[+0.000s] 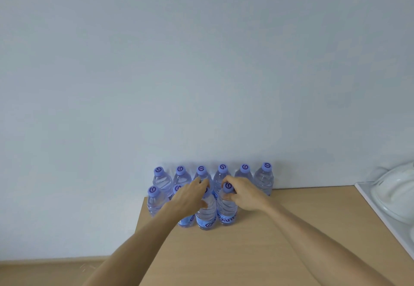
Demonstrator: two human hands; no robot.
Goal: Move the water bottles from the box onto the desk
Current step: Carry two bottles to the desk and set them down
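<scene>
Two bare forearms reach from the near edge across the light wooden table point(257, 252) toward a cluster of water bottles at its far left corner.

The left hand point(190, 198) curls its fingers over the top of a front-row bottle point(206, 216), covering the cap, with the thumb down the neck; the bottle stands upright on the table directly under the hand.

The right hand point(243, 193) pinches the neck of the next bottle point(226, 211) to the right, thumb below its purple cap point(228, 186) and fingers curled around the far side. That bottle also stands upright, touching the one under the left hand.

Left of the left hand are two more front-row bottles: one point(186, 219) mostly hidden behind the wrist, and one point(154, 202) at the table's left edge.

Farther back, a row of six bottles point(264, 179) with purple caps stands against the pale wall point(201, 61), just beyond both hands.

At the right edge of the view, a white surface point(380, 218) adjoins the table and carries a clear glass dish point(396, 193), well apart from the bottles.
</scene>
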